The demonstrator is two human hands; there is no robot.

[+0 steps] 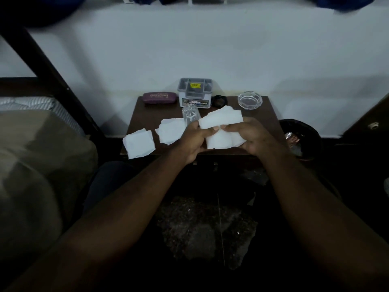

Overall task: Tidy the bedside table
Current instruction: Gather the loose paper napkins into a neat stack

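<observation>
Both hands work on one white tissue (221,121), held above the table (263,114) in front of and slightly right of the grey organiser box (195,92). The left hand (192,142) pinches its left edge between thumb and fingers. The right hand (252,138) pinches its lower right part, fingers curled over it. Each grip is narrow and closed on the paper, and this looks like folding or bunching it.

A clear drinking glass (190,114) stands directly in front of the box, just beside the left knuckles. Two more tissues lie front-left of the box: one (170,131) beside the glass, the other (139,145) farther out, overhanging the table's front corner. A purple glasses case (160,98) sits left of the box. A small black round object (220,100) and a glass ashtray (250,100) sit to the right of the box. A dark bin (301,142) holding wrappers stands on the floor well to the box's right.

The main risk is the glass, since a sideways swing of the left hand toward the loose tissues could tip it. The overhanging tissue may slide to the floor if it is brushed. Thin paper pulled between two pinches could also tear.
</observation>
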